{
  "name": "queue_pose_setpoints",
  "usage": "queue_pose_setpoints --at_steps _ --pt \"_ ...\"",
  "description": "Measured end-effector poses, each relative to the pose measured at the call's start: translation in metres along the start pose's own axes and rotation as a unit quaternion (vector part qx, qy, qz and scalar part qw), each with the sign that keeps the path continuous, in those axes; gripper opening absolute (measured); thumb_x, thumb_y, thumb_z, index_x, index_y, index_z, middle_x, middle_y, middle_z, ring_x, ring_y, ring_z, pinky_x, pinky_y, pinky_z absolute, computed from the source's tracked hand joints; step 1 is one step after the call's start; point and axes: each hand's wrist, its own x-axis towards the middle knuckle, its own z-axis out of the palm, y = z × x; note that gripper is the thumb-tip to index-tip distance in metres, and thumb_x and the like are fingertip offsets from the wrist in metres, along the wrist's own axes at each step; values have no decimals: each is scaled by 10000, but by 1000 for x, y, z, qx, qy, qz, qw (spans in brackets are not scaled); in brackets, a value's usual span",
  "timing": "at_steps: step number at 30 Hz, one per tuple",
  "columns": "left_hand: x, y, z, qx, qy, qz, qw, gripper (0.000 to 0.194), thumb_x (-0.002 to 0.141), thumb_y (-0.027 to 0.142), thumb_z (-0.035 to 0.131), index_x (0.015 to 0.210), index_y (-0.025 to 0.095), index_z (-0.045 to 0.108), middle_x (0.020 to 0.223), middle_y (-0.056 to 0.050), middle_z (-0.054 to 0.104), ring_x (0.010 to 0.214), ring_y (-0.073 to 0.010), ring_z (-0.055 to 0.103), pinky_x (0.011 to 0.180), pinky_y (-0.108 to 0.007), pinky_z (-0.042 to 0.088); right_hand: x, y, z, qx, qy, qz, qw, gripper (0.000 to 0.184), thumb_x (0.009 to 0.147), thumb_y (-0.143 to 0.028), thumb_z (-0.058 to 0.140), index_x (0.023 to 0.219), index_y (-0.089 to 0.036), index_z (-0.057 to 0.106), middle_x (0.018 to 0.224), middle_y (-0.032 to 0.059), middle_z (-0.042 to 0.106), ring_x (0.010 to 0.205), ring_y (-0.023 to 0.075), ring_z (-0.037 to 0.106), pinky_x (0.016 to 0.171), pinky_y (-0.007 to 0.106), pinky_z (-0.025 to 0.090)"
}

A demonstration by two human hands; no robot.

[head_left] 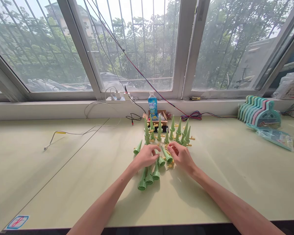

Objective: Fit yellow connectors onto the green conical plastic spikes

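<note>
My left hand is over the table with its fingers curved and the thumb and forefinger apart, at the tip of a lying green plant-watering spike. I cannot see it grip the spike. Close by on the right, my right hand has its fingers bent together beside another slanting green spike; what its fingertips hold, if anything, is too small to make out. Small yellow valves lie beneath that hand. Several more spikes lie toward me, among them one with a ribbed open end.
Behind my hands stand several upright spikes with yellow valves fitted. Farther back are a phone, a small cardboard box and a blue bottle. Pastel dustpan-like plastic pieces stand at right. A cable crosses the left side.
</note>
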Motion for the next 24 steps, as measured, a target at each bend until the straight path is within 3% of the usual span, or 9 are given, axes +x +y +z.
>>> queue_pose_setpoints --at_steps 4,9,11,15,20,24 --pt "0 2 1 13 22 18 1000 262 844 311 505 962 190 704 756 -36 679 673 -173 598 635 -269 446 0 -2 -1 1 1 -1 1000 268 955 -407 439 857 -189 561 577 -45 455 495 112 378 498 241 311" --pt "3 3 7 71 132 49 987 261 893 211 426 975 182 673 927 -55 688 808 -189 628 766 -295 471 0 -4 -2 -1 11 3 1000 291 954 -421 430 845 -188 565 573 -40 468 484 113 385 490 244 324" --pt "4 2 10 90 148 60 983 278 895 167 407 1009 175 661 1011 -65 675 863 -195 634 790 -297 477 1 -4 -2 0 17 2 1000 289 953 -420 433 837 -188 561 569 -43 457 483 112 376 490 244 324" --pt "5 -3 13 123 108 68 984 425 860 37 333 1121 176 639 1166 -69 642 932 -191 645 775 -280 489 1 -3 -2 8 29 -2 1000 286 952 -416 440 814 -190 547 572 -44 445 482 109 357 484 242 309" --pt "7 -11 16 193 51 65 978 614 763 -49 347 1272 204 578 1387 -82 518 1174 -244 571 881 -304 473 1 -2 -2 15 25 2 1000 293 952 -424 443 814 -188 547 587 -41 459 479 107 369 478 242 310" --pt "10 -15 20 239 17 65 969 691 717 -53 382 1345 205 511 1417 -122 482 1164 -273 582 856 -319 473 1 -2 -2 12 26 2 1000 295 952 -426 445 812 -189 549 588 -38 468 479 108 369 477 245 312"
